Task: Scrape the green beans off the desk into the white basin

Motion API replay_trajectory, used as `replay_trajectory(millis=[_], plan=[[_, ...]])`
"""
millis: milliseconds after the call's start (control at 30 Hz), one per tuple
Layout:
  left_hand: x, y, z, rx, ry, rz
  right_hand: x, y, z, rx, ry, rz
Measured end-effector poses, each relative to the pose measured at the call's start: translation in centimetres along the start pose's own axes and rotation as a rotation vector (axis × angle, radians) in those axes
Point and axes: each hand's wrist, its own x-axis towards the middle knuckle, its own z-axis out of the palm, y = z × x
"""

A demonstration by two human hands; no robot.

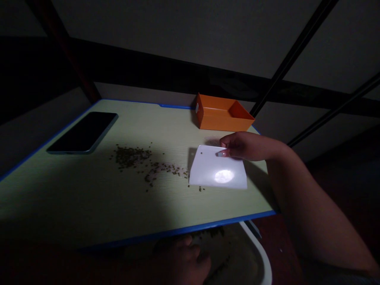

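Apparently, seed-like grains (129, 157) on the blue-edged table (166, 128) are being gathered, the white scraper (216, 168) pinched beside them by the right hand (246, 145) and a low, level edge called for, while the left hand's (190, 261) shadowed grip cannot be told.

Pale yellow-green, faintly wood-grained desk (148, 120) with blue edges (208, 226); white scraper (206, 170); orange box (222, 123) at the far edge; dark brown granules (127, 156).

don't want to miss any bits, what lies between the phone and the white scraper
In the head view, small dark grains lie scattered on the tabletop, densest nearer the phone.
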Motion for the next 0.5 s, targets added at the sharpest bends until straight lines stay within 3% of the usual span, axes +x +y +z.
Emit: replay_trajectory(millis=[167,500], plan=[[0.0,0.4,-0.4,-0.012,-0.016,-0.007,0.4,-0.6,0.4,-0.042,0.040,-0.012],[0.3,0.9,-1.7,-0.025,-0.208,-0.098,0.5,-1.4,1.4,0.066,0.039,-0.103]])
